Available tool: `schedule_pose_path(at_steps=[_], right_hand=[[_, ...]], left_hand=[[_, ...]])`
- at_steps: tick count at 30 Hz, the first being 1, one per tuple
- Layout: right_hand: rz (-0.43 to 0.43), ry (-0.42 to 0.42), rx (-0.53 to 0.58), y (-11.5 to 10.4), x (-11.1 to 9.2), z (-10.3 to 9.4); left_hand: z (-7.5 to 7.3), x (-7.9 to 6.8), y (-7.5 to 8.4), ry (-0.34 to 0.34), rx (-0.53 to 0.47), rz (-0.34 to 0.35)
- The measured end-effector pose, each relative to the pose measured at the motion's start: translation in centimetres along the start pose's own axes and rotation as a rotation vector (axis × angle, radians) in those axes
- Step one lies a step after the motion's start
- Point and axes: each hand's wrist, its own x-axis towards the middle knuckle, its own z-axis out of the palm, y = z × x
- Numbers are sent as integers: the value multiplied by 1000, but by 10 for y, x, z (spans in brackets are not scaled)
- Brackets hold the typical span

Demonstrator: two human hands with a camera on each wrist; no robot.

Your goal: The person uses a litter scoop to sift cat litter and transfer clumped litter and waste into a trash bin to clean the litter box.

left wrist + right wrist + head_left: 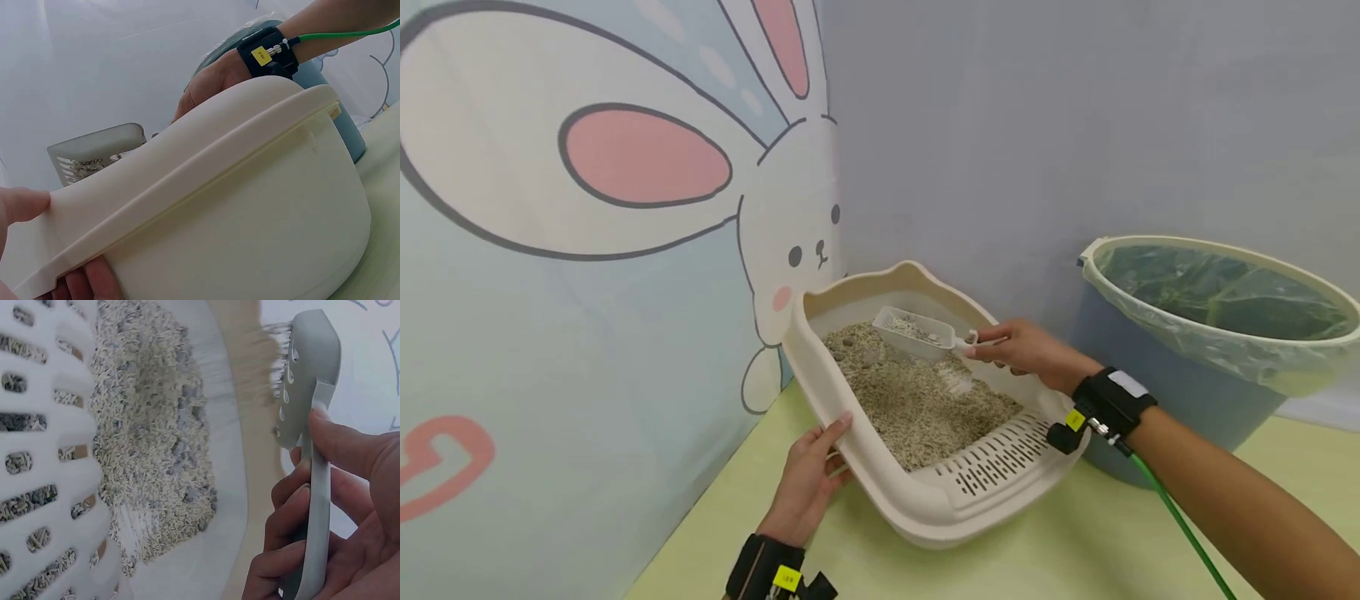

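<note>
A cream litter box [880,450] stands tilted on the floor, with grainy litter [917,408] in it and a slotted step at its near right end. My left hand [808,471] grips the box's left rim, thumb on top and fingers underneath, as the left wrist view [94,275] also shows. In my right hand [1026,354] is the handle of a pale grey slotted litter scoop [913,335], held over the litter. Litter and clumps lie in the scoop; in the right wrist view, grains stream from the slots of the scoop [315,356].
To the right stands a blue-grey bin [1180,383] with a pale rim and a clear plastic liner [1225,283]. A rabbit-printed wall [587,333] rises at left and a plain grey wall [1000,150] behind. The floor [1037,550] is yellow-green.
</note>
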Motion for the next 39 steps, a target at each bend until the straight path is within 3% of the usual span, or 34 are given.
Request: schedule_pose_path(at_steps=[6, 11, 17, 19, 24, 32, 36, 39], right_hand=[[53, -2, 94, -13, -1, -5], [46, -52, 172, -33, -1, -6], [32, -115, 344, -50, -9, -13], [28, -110, 339, -51, -14, -15], [-26, -3, 76, -45, -30, -16], [-113, 273, -354, -22, -57, 10], [-168, 441, -604, -12, -62, 21], [-207, 559, -727, -7, -62, 22]], left_hand=[[-2, 2, -2, 15, -5, 8], [-1, 3, -3, 13, -10, 17], [1, 4, -3, 3, -19, 15], [2, 4, -3, -1, -19, 15], [2, 2, -2, 0, -13, 27], [0, 1, -2, 13, -7, 13], [-1, 1, -2, 15, -3, 10], [-1, 1, -2, 15, -3, 11]])
